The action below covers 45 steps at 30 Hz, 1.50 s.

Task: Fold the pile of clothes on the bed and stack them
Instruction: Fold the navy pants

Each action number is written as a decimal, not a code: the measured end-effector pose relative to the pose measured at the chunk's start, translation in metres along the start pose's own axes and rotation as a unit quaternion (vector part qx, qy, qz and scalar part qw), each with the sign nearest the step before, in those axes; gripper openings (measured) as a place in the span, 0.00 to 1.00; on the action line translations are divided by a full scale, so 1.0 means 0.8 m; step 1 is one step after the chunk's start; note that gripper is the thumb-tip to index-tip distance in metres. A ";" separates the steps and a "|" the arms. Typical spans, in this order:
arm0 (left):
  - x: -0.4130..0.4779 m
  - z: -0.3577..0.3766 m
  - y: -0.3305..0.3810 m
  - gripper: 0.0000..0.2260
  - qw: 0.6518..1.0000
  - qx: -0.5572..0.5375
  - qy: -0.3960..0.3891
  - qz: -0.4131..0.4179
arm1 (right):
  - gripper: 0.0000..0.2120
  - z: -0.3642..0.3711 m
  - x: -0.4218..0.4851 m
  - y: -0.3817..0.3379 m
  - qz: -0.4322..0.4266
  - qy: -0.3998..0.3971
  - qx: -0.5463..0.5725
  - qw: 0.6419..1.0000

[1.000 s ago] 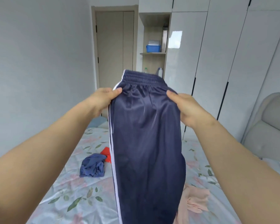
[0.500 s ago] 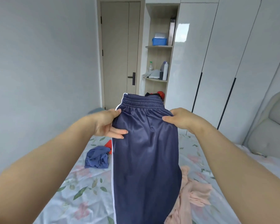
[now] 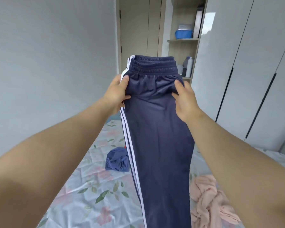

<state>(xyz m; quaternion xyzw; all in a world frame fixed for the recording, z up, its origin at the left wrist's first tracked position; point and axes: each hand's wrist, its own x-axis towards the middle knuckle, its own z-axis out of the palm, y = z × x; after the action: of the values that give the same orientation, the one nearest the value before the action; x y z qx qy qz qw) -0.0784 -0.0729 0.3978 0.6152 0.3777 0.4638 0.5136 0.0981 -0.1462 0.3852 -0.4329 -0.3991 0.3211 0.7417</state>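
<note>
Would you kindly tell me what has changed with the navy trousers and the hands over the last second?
The navy trousers have turned slightly, so the white side stripes now face the camera instead of showing as one thin edge. The left hand and right hand have bunched the cloth under the waistband. Unchanged: both still grip the trousers above the bed; the blue garment and pink garment lie as before.

We are holding both bare forearms out ahead and raised, side by side. Our left hand [image 3: 116,94] is pinching the white-striped side of the navy track trousers [image 3: 156,132] just under the waistband, thumb on the front. Our right hand [image 3: 187,101] is gripping the opposite side, fingers curled into the cloth.
</note>
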 end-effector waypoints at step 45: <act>-0.387 0.019 -0.387 0.06 0.917 0.072 0.016 -0.392 | 0.07 -0.210 -0.418 0.262 0.401 -0.040 -0.212 0.890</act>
<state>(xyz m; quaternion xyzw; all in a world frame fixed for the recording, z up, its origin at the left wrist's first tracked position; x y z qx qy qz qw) -0.1486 -0.3107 0.0362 0.4459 0.6287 0.2067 0.6027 0.0575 -0.3979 0.0401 -0.6901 -0.2795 0.5162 0.4233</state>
